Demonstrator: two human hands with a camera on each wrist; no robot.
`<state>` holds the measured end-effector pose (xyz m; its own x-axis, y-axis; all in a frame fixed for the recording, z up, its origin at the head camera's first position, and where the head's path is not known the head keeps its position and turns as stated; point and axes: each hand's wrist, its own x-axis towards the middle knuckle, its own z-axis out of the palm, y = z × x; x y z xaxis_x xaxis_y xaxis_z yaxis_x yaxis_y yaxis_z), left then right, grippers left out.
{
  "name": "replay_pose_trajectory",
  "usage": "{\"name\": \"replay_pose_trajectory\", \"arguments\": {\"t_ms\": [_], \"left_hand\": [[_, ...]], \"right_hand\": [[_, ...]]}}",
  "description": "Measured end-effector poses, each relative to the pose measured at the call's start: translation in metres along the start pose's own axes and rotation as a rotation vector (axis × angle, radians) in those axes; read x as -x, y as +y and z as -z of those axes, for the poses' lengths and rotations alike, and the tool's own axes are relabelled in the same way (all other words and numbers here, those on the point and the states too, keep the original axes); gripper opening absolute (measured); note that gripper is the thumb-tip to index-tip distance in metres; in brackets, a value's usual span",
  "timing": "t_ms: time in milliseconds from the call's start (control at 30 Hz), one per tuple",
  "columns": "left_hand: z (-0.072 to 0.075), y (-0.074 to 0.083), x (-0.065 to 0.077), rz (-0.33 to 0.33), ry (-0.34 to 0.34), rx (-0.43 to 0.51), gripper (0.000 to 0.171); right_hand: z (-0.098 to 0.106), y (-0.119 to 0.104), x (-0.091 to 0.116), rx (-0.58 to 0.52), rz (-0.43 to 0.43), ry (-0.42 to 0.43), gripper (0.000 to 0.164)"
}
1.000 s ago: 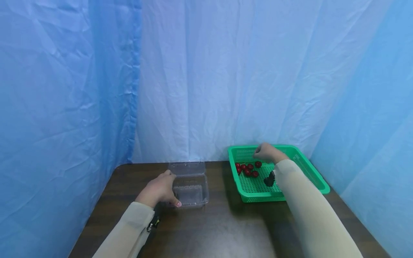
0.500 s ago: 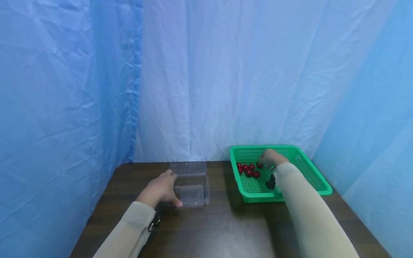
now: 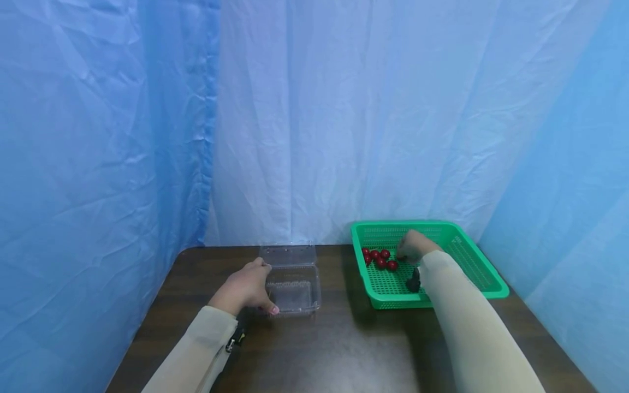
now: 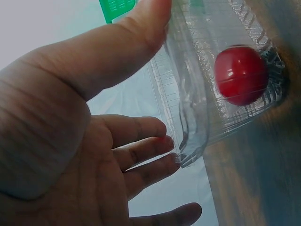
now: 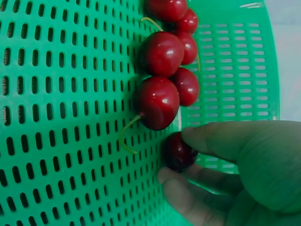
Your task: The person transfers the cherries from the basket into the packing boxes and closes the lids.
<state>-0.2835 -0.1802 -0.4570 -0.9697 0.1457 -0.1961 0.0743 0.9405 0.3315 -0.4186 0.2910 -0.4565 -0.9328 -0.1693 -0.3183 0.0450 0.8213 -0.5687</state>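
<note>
A clear plastic clamshell container [image 3: 295,292] lies open on the dark table, with one red cherry [image 4: 241,75] inside it. My left hand [image 3: 265,288] holds its left wall, the thumb [image 4: 141,28] on the rim and the fingertips [image 4: 160,143] at the corner. To the right stands a green perforated basket [image 3: 472,256] with several red cherries [image 3: 379,258] in its left part. My right hand [image 3: 404,252] is down in the basket. Its thumb [image 5: 216,139] and a finger [image 5: 181,190] pinch one dark cherry [image 5: 178,153] lying just apart from the cluster [image 5: 160,101].
The dark wooden table [image 3: 344,349] is walled in by blue fabric [image 3: 344,109] at the back and both sides. A black wrist device [image 3: 413,281] sits on my right sleeve above the basket floor.
My right hand has come down from near the basket's far rim to the cherries and closed on one. The left hand has stayed on the container.
</note>
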Motion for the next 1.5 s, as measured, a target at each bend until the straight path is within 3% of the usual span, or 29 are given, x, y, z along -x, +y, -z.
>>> {"name": "replay_pose_trajectory", "arguments": {"t_ms": [200,367,500,567,667,767,833,1000,1233,1333,1500], "left_hand": [[0.001,0.003,0.001,0.002,-0.003,0.005,0.122],[0.001,0.003,0.002,0.014,-0.006,0.006,0.122],[-0.006,-0.004,-0.008,0.006,-0.005,0.003,0.128],[-0.016,-0.015,-0.02,-0.013,0.006,-0.012,0.132],[-0.021,-0.02,-0.027,-0.022,0.001,-0.015,0.134],[-0.015,-0.015,-0.019,-0.024,0.0,-0.008,0.129],[-0.005,-0.004,-0.007,-0.009,-0.012,0.004,0.125],[0.0,0.0,-0.001,0.003,-0.012,0.005,0.123],[-0.02,-0.022,-0.03,-0.019,-0.003,-0.002,0.135],[-0.017,-0.018,-0.027,-0.013,-0.003,-0.001,0.133],[-0.004,-0.002,-0.006,0.01,-0.011,0.002,0.124]], "right_hand": [[0.002,-0.001,0.0,0.018,-0.023,0.004,0.048],[0.006,-0.009,0.001,0.092,-0.016,0.023,0.016],[0.015,-0.021,0.005,0.128,0.011,0.02,0.028],[0.02,-0.028,0.008,0.119,0.033,0.02,0.027],[0.024,-0.039,0.014,0.125,0.086,0.046,0.027],[0.026,-0.05,0.021,0.138,0.138,0.089,0.028],[0.025,-0.058,0.027,0.149,0.164,0.109,0.031],[0.018,-0.082,0.04,0.166,0.218,0.136,0.032],[-0.003,-0.12,0.052,0.177,0.306,0.178,0.025],[-0.014,-0.135,0.056,0.174,0.319,0.17,0.024],[-0.037,-0.155,0.062,0.145,0.326,0.14,0.024]]}}
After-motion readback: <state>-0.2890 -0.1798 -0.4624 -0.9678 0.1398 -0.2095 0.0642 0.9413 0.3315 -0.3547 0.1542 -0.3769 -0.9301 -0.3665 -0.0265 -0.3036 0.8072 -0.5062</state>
